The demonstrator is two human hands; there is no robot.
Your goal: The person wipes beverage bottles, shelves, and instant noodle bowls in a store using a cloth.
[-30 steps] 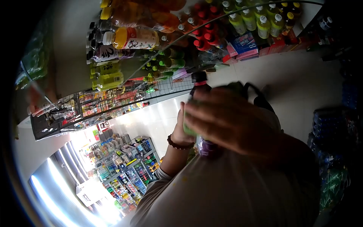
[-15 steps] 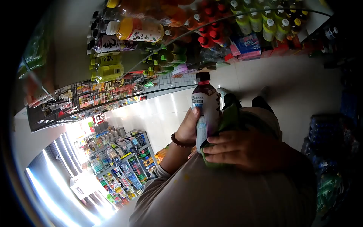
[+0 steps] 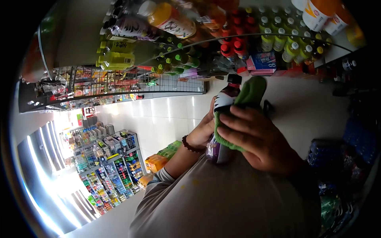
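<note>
Shelf (image 3: 81,47), stocked w/ drinks (image 3: 291,49), ran its front edge in a curve across the top of view. Btl (image 3: 225,101) was held in the air btwn that edge & the shirt (image 3: 222,194), cap end toward the shelf, base near the shirt; depth gap to the edge, couldn't tell. Floor (image 3: 166,109) gave room on the L, from the wire rack (image 3: 190,85) to the bracelet (image 3: 190,144), & more on the R, out to the stacked packs (image 3: 329,152).

L hand (image 3: 203,129) was wrapped round the btl's L side, some fingers hidden. R hand (image 3: 258,137) had fingers a bit spread & bent over a cloth (image 3: 253,90), holding it against the btl's R side; its folded top stuck up next to the cap.

Btl was tilted, cap leaning R: dark cap, reddish ring under it, white label w/ black marks, shiny purple lower part. Cloth hid part of the middle.
</note>
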